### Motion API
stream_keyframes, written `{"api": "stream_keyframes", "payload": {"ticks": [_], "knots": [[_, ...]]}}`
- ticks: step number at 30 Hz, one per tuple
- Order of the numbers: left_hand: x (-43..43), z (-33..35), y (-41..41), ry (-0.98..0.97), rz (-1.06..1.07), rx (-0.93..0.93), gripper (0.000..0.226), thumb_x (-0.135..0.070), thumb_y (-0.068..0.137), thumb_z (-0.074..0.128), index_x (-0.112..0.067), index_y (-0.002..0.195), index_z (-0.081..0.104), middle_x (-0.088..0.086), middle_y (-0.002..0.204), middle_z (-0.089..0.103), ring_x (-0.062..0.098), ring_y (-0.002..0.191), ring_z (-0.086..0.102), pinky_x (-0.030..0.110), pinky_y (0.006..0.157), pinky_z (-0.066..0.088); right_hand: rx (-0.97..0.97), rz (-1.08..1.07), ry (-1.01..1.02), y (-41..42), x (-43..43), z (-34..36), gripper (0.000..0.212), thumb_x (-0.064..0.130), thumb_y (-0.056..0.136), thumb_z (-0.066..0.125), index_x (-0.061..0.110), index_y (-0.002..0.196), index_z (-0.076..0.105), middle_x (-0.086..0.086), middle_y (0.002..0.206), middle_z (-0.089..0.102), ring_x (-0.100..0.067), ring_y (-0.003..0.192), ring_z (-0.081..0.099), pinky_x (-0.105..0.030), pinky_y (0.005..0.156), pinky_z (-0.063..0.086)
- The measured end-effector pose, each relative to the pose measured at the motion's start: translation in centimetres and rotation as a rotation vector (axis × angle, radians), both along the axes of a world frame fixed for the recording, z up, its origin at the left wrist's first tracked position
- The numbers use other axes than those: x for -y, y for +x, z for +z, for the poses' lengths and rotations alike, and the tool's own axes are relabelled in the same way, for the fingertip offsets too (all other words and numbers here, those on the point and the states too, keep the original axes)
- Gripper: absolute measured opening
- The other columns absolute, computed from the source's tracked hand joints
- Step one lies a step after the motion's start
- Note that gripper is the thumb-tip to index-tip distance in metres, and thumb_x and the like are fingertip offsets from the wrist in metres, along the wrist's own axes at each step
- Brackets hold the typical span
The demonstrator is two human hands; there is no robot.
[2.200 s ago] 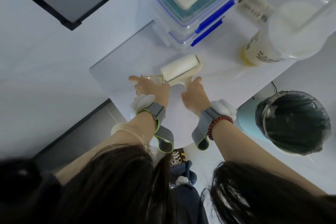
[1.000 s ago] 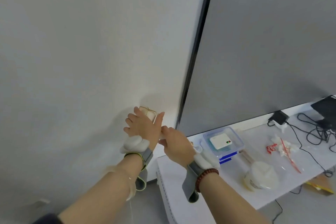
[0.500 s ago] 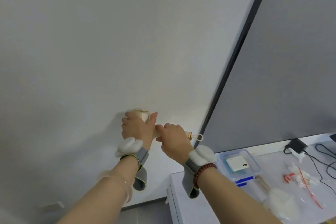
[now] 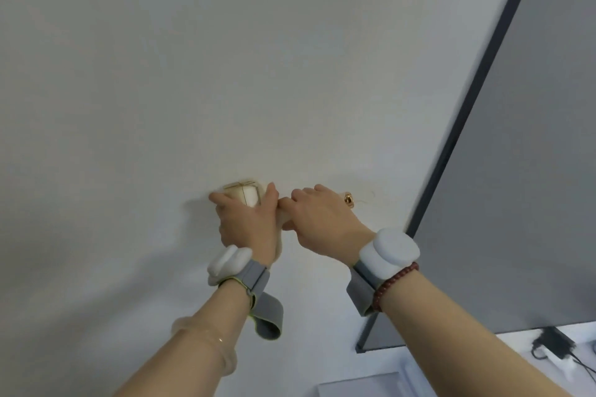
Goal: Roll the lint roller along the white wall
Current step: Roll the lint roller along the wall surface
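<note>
The cream lint roller [image 4: 246, 195] is pressed against the white wall [image 4: 225, 58] at about chest-to-head height. My left hand [image 4: 246, 222] wraps over the roller head, hiding most of it. My right hand [image 4: 319, 219] is closed around the handle, whose gold ring end [image 4: 348, 199] sticks out to the right past my fingers. Both wrists wear grey straps with white pads.
A large dark grey panel [image 4: 522, 171] with a black frame hangs on the wall to the right. Below it a white table edge [image 4: 361, 387] and a black plug with cables [image 4: 553, 343] show at the bottom right.
Both hands lifted the roller off the table to the wall and have since moved it up and to the left, away from the dark panel. My view has tilted upward.
</note>
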State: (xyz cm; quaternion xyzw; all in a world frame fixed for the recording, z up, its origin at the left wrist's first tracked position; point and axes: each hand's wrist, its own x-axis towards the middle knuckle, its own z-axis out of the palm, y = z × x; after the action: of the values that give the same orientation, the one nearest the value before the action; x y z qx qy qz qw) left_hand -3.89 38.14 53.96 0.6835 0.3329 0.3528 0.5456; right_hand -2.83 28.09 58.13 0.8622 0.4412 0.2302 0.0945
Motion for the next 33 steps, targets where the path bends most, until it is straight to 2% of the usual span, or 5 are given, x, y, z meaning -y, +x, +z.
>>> {"api": "stream_keyframes", "payload": {"ticks": [8,15,22,27,33], "knots": [[-5.3,8.5,-3.0,-0.109,0.150,0.395,0.071,-0.044,0.072,0.071,-0.010,0.124,0.035,0.010,0.116,0.057,0.026,0.084,0.057,0.028,0.068,0.041,0.418,0.137,0.094,-1.1,-6.5,8.1,0.006,0.015,0.077,0.063,0.018,0.071,0.064,0.001,0.052,0.051,-0.022,0.055,0.040,-0.032,0.062,0.034],[-11.0,16.9,-6.6,-0.295,0.213,0.726,0.060,-0.038,0.074,0.072,-0.017,0.104,0.025,-0.001,0.094,0.050,0.005,0.066,0.049,0.018,0.057,0.041,0.606,0.092,0.705,-3.7,-12.2,17.4,0.034,0.028,0.093,0.033,0.012,0.098,0.063,-0.014,0.118,0.060,-0.034,0.117,0.048,-0.044,0.099,0.023],[-11.4,22.2,-7.9,-0.365,0.147,0.849,0.072,-0.039,0.079,0.068,-0.005,0.125,0.025,0.016,0.126,0.046,0.020,0.090,0.049,0.026,0.076,0.039,-0.003,0.488,1.147,-6.2,-15.1,25.3,0.032,0.019,0.101,0.032,0.004,0.128,0.042,-0.019,0.121,0.052,-0.016,0.091,0.053,-0.021,0.073,0.038],[-11.3,24.8,-7.5,-0.256,0.164,0.884,0.060,-0.046,0.082,0.061,-0.017,0.122,0.028,0.006,0.112,0.035,0.022,0.084,0.045,0.029,0.071,0.035,0.009,0.721,1.315,-6.3,-17.3,30.3,0.031,0.006,0.100,0.029,-0.003,0.126,0.041,-0.021,0.118,0.045,0.005,0.072,0.045,0.005,0.068,0.034],[-12.1,28.9,-5.6,-0.218,0.260,1.001,0.055,-0.040,0.080,0.065,-0.013,0.110,0.028,0.006,0.110,0.031,0.024,0.088,0.046,0.028,0.072,0.037,-0.243,0.980,1.370,-5.3,-19.4,36.0,0.039,-0.008,0.085,0.028,0.001,0.121,0.040,-0.011,0.088,0.053,-0.035,0.079,0.062,-0.042,0.075,0.054]]}}
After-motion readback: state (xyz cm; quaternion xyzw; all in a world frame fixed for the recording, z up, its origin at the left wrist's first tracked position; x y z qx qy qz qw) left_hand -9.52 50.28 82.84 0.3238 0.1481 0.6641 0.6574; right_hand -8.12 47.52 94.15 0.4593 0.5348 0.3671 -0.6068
